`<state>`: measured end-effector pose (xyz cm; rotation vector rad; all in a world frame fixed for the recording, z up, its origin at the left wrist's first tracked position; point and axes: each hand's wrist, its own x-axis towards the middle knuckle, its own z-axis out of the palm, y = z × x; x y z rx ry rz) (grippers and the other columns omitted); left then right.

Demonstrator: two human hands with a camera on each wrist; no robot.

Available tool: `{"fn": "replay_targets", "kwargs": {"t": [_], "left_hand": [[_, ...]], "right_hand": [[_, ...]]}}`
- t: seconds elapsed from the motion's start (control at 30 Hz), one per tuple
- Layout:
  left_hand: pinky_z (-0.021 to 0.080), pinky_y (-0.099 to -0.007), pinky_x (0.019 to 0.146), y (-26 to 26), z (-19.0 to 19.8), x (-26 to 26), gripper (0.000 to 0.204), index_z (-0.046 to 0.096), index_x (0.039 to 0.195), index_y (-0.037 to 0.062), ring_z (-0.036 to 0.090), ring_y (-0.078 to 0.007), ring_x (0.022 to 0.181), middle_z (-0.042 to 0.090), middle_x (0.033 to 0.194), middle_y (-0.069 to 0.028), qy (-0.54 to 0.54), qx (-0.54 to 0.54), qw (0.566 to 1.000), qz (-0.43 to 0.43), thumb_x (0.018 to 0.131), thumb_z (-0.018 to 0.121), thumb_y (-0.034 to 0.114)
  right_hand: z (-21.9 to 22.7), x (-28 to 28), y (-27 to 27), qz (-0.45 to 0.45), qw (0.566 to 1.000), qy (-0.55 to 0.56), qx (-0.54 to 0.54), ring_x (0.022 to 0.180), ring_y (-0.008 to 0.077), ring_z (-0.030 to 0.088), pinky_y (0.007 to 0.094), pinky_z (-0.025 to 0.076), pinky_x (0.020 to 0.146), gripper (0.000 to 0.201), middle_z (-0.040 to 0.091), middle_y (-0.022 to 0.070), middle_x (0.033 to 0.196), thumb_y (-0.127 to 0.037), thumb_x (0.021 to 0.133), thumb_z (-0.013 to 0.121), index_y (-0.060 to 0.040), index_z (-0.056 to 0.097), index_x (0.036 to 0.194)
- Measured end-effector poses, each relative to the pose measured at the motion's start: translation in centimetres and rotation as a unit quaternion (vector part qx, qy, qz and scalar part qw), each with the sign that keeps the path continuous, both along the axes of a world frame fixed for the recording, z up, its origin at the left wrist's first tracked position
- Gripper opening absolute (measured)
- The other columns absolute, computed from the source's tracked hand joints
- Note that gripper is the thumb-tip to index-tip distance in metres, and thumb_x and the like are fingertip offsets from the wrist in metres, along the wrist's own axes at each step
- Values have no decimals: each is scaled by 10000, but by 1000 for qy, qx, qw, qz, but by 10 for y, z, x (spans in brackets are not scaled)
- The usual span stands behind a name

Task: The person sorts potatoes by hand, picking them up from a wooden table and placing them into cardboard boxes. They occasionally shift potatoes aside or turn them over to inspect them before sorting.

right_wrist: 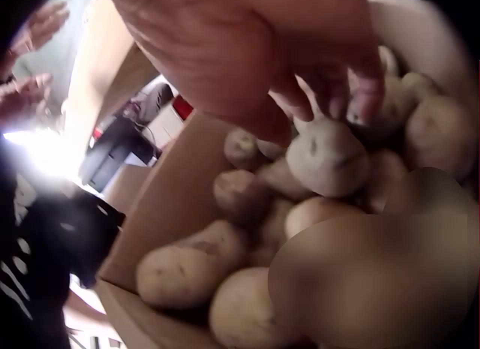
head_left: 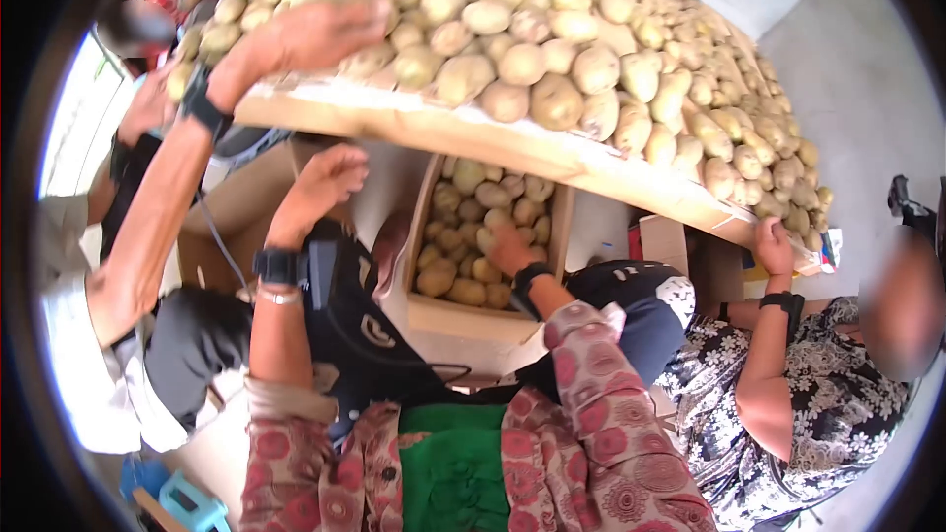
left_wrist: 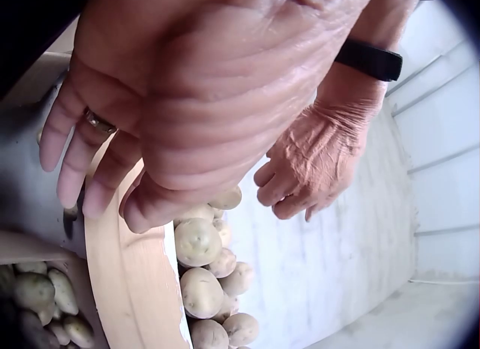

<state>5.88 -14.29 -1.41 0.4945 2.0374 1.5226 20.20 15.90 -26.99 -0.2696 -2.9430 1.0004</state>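
My left hand [head_left: 330, 182] hangs beside the front edge of the potato-laden table, holding nothing. Its loosely bent fingers show in the left wrist view, one with a ring [left_wrist: 99, 122]. Down inside a cardboard box [head_left: 422, 227], my right hand [head_left: 510, 248] reaches over a layer of potatoes [head_left: 468, 291]. The right wrist view has its fingertips [right_wrist: 367, 101] pointing down, right at the top of a pale potato [right_wrist: 328, 160], without wrapping round it. More potatoes [right_wrist: 191, 266] lie around it in the box.
A big heap of potatoes [head_left: 522, 64] covers the table, whose cardboard-faced edge [head_left: 394, 123] runs above the box. Another person's hand [head_left: 330, 32] reaches over the heap at left. At right, a seated person's hand [head_left: 775, 246] touches the table edge. Another open carton [head_left: 232, 227] stands at left.
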Motion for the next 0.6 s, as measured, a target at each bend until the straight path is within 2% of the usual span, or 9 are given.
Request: {"fn": "replay_targets", "kwargs": {"t": [0.07, 0.2, 0.27, 0.3, 0.33, 0.47, 0.53, 0.57, 0.6], "left_hand": [[420, -232, 725, 5, 4, 1, 321, 561, 1152, 68, 530, -77, 847, 592, 981, 7, -16, -2, 1000, 2, 844, 618, 142], [410, -223, 726, 10, 12, 3, 316, 565, 1145, 82, 529, -78, 847, 587, 969, 16, -19, -25, 999, 5, 838, 620, 140], [409, -220, 724, 9, 11, 4, 304, 566, 1144, 88, 532, -74, 842, 588, 959, 27, -24, -32, 999, 1, 851, 618, 152], [409, -219, 723, 9, 13, 6, 296, 566, 1142, 90, 533, -70, 840, 590, 956, 31, -26, -32, 999, 8, 858, 616, 157], [410, -218, 722, 8, 15, 6, 287, 566, 1140, 93, 533, -66, 837, 591, 953, 35, -27, -32, 999, 17, 865, 615, 162], [416, -213, 723, 12, 15, 7, 267, 569, 1130, 98, 543, -59, 834, 589, 941, 40, -41, -54, 997, 25, 871, 608, 148], [419, -212, 729, 11, 17, 5, 267, 567, 1133, 98, 549, -61, 842, 595, 951, 37, -26, -51, 998, 8, 872, 604, 141], [419, -213, 727, 13, 17, 7, 269, 567, 1134, 100, 551, -62, 840, 596, 953, 36, -25, -54, 998, 11, 870, 604, 139], [420, -213, 726, 17, 16, 9, 271, 566, 1135, 101, 553, -64, 839, 598, 955, 34, -29, -57, 998, 15, 869, 604, 137]], "right_hand": [[32, 5, -14, 60, 961, -124, 239, 1102, 319, 526, 421, 434, 931, 295, 574, 264, 1105, -105, 804, 563, -20, 598, 1085], [25, -11, -29, 8, 952, -96, 291, 971, 330, 595, 428, 476, 848, 250, 614, 241, 1028, -78, 760, 581, -29, 628, 1001], [16, -17, -34, -62, 958, -110, 257, 849, 351, 632, 423, 503, 725, 263, 654, 175, 853, -112, 708, 631, -13, 600, 949], [23, -16, -33, -53, 968, -133, 207, 825, 346, 656, 406, 517, 715, 382, 670, 179, 840, -128, 696, 665, -1, 552, 1038], [23, -15, -36, -57, 969, -127, 205, 825, 346, 656, 406, 517, 715, 382, 670, 179, 840, -128, 696, 665, -1, 552, 1038], [6, -5, -34, -72, 975, -140, 159, 849, 370, 652, 422, 528, 720, 696, 671, 215, 882, -172, 698, 705, 46, 339, 1248], [19, -5, -28, -82, 985, -136, 67, 807, 315, 669, 394, 541, 676, 669, 667, 196, 891, -184, 684, 726, 23, 409, 1236], [26, -6, -18, -86, 985, -134, 68, 807, 315, 669, 394, 541, 676, 669, 667, 196, 891, -184, 684, 726, 23, 409, 1236], [43, -7, -4, -19, 985, -164, -56, 800, 287, 663, 389, 529, 672, 543, 666, 185, 909, -175, 693, 714, 1, 485, 1153]]}}
